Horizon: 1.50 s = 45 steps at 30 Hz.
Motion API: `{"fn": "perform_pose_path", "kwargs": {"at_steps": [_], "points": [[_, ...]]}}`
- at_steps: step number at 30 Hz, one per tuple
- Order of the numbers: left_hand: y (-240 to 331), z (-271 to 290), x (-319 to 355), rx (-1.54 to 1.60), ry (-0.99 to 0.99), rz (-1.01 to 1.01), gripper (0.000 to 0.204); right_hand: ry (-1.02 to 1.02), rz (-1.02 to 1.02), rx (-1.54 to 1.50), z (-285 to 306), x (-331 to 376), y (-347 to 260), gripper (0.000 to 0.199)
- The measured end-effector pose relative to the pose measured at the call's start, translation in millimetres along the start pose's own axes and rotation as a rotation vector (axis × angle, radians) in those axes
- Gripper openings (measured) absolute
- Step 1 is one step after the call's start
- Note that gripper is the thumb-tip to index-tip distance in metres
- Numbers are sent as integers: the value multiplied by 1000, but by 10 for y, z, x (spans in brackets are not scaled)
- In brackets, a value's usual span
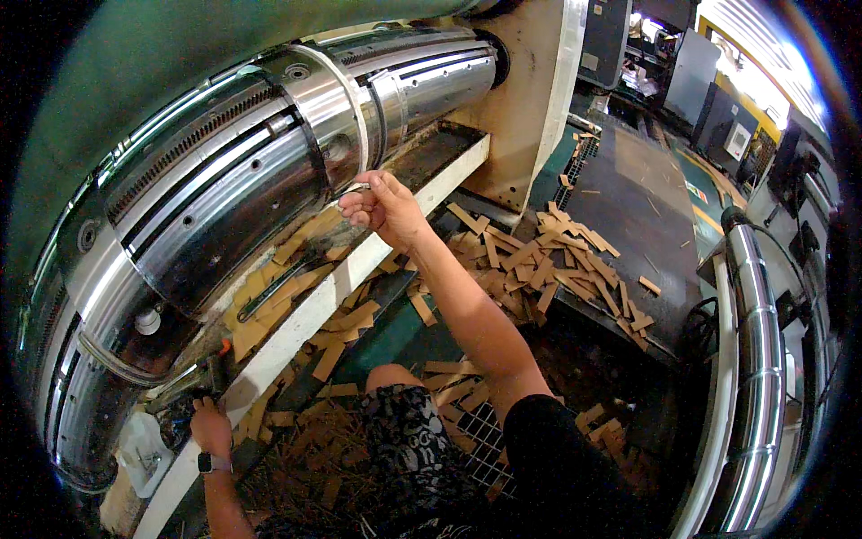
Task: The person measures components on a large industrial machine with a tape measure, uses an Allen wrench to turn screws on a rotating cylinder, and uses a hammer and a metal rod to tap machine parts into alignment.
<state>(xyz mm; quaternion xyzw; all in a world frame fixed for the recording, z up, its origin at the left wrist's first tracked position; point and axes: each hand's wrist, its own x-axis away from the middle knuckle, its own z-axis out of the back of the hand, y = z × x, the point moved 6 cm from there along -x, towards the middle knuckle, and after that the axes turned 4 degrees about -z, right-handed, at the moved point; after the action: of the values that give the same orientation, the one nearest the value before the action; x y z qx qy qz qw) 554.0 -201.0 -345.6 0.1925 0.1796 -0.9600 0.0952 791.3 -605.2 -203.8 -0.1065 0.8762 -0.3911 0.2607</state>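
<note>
A large shiny metal cylinder (224,193) with slots, bolt holes and toothed strips spans the upper left. Around it runs a pale narrow band (344,85), whose lower end comes down to my right hand (382,213). That hand is closed in a pinch at the cylinder's underside; a small, thin, shiny piece shows at its fingertips, too small to name. My left hand (212,426), with a watch (214,462) on the wrist, reaches over the white beam (314,310) at the lower left beside dark items. Its fingers are partly hidden there.
A long dark tool (274,292) lies among cardboard strips below the cylinder. More cardboard scraps (548,260) heap on a dark plate (637,198) and the floor grating (485,440). A translucent plastic container (144,454) stands lower left. Shiny rollers (754,332) flank the right.
</note>
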Motion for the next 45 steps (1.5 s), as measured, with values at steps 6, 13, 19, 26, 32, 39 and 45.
{"fn": "perform_pose_path", "kwargs": {"at_steps": [6,13,19,26,32,39,45], "points": [[-32,-73,31,-17,-5,0,28,204,623,1406,-175,184,-359,27],[63,80,-16,62,-78,24,31,164,143,1674,0,-55,-320,27],[-176,-437,94,24,278,-113,27,-92,-246,556,-94,-38,-160,28],[-78,-104,44,66,62,-10,24,217,524,1374,-219,-48,-362,39],[-112,-272,43,30,10,43,24,347,161,632,105,-132,-184,48],[-440,-791,121,31,56,-60,30,447,169,519,48,-149,-57,49],[-106,-203,70,17,-150,1,35,354,379,413,72,-29,193,25]]}}
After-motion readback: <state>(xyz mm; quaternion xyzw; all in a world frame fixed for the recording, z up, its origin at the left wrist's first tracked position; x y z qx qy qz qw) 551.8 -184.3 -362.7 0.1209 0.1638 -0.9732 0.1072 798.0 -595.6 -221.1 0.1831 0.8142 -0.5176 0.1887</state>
